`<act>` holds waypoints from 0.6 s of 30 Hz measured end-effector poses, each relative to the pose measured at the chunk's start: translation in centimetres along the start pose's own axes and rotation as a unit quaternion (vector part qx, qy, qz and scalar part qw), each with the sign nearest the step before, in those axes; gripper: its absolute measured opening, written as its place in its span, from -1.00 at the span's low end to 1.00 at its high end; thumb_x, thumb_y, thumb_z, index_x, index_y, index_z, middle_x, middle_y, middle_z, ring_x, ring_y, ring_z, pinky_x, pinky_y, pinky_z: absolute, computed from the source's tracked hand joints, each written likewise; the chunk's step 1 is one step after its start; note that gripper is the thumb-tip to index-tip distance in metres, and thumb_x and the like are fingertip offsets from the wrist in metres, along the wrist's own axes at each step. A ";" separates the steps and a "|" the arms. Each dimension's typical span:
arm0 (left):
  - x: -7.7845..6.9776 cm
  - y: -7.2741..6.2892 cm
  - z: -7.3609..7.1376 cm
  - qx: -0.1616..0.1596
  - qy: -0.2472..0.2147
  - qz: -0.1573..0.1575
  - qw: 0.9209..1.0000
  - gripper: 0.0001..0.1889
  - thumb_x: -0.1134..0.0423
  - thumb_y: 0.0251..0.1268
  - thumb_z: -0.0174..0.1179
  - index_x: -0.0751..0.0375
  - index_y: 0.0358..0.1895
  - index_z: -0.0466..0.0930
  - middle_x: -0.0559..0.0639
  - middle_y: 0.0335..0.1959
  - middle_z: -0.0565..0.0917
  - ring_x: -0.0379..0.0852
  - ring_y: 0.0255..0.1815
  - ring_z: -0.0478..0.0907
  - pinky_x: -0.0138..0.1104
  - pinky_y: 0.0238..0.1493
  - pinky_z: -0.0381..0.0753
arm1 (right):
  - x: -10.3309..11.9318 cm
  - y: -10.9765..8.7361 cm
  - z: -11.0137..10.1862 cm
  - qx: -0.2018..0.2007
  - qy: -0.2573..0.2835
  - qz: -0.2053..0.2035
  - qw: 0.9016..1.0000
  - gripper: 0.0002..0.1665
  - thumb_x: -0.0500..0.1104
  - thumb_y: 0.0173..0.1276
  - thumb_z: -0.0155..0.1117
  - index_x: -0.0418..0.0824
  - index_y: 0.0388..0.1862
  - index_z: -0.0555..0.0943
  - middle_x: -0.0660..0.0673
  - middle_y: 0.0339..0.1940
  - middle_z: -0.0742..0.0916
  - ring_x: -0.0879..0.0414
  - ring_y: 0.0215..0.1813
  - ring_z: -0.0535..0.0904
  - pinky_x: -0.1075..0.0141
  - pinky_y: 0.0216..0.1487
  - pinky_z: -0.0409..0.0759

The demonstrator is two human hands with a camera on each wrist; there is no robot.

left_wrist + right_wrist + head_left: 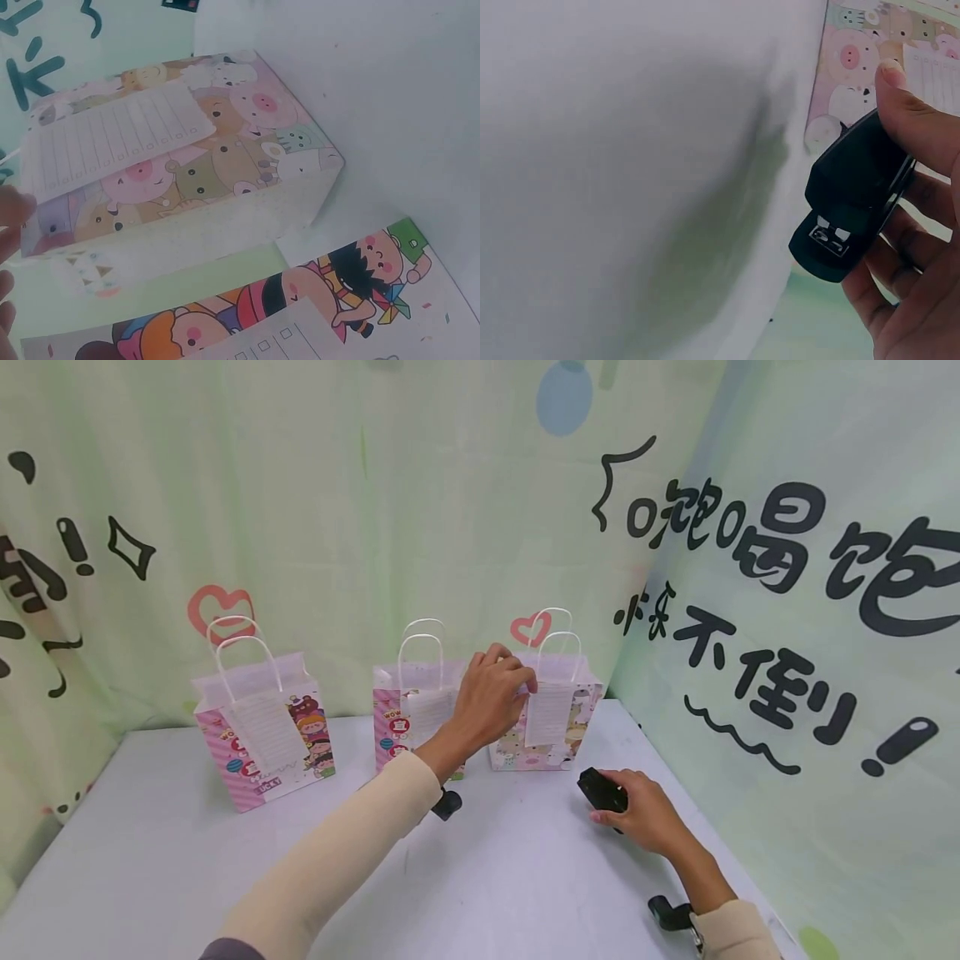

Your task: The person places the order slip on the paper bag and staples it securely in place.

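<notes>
My right hand (641,810) grips a black stapler (602,791) just above the table, in front of the right-hand gift bag. In the right wrist view, my thumb lies along one side of the stapler (859,187) and the fingers wrap the other; its metal end shows. My left hand (495,693) pinches the top edge of the pink animal-print gift bag (510,752), by a lined paper slip (549,717) on its front. The left wrist view shows this slip (120,142) against the bag, with my left fingers (11,217) at the bag's upper edge.
Behind my left forearm stands a second gift bag (386,727) with its own paper slip. A third gift bag (225,760) with a slip stands farther left on the white table (150,860). Printed cloth walls (300,527) rise behind and to the right.
</notes>
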State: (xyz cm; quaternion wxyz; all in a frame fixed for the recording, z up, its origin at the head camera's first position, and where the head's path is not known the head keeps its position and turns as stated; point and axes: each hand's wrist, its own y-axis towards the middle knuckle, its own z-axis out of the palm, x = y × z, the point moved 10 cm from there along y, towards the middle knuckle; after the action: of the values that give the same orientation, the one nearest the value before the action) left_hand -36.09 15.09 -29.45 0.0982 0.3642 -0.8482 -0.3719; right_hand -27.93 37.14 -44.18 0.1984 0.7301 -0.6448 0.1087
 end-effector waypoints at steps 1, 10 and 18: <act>0.0 -0.1 -0.2 -0.004 0.000 0.002 1.000 -0.95 0.20 0.36 0.43 -0.07 -0.20 0.85 -0.13 -0.11 0.86 -0.06 0.09 0.53 -0.21 0.08 0.51 | -0.1 0.0 0.1 0.003 -0.005 -0.001 1.000 -0.14 -0.04 0.14 0.72 -0.34 0.37 0.61 -0.32 0.13 0.76 -0.19 0.12 0.66 -0.19 0.15 0.64; -0.4 -1.3 -1.4 -0.031 -0.030 0.005 0.999 -0.93 0.20 0.30 0.48 -0.05 -0.21 0.82 -0.11 -0.06 0.83 -0.03 0.21 0.53 -0.18 0.13 0.53 | -0.8 -0.3 1.6 0.042 -0.042 0.008 0.998 -0.09 0.04 0.08 0.75 -0.30 0.36 0.63 -0.28 0.07 0.77 -0.13 0.06 0.66 -0.13 0.09 0.62; -1.5 -3.4 -2.1 -0.029 -0.032 0.018 0.999 -0.88 0.15 0.31 0.47 -0.05 -0.13 0.79 -0.10 -0.03 0.81 -0.01 0.22 0.53 -0.18 0.12 0.54 | -1.3 -0.5 2.4 0.055 -0.061 0.022 0.996 -0.10 0.08 0.05 0.76 -0.27 0.33 0.67 -0.28 0.07 0.77 -0.15 0.09 0.66 -0.16 0.12 0.61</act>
State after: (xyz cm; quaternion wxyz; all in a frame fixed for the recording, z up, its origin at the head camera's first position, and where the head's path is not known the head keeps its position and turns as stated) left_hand -32.26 13.37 -30.17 0.0886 0.3336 -0.8462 -0.4060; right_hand -27.82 37.31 -46.96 0.1156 0.7309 -0.6646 0.1036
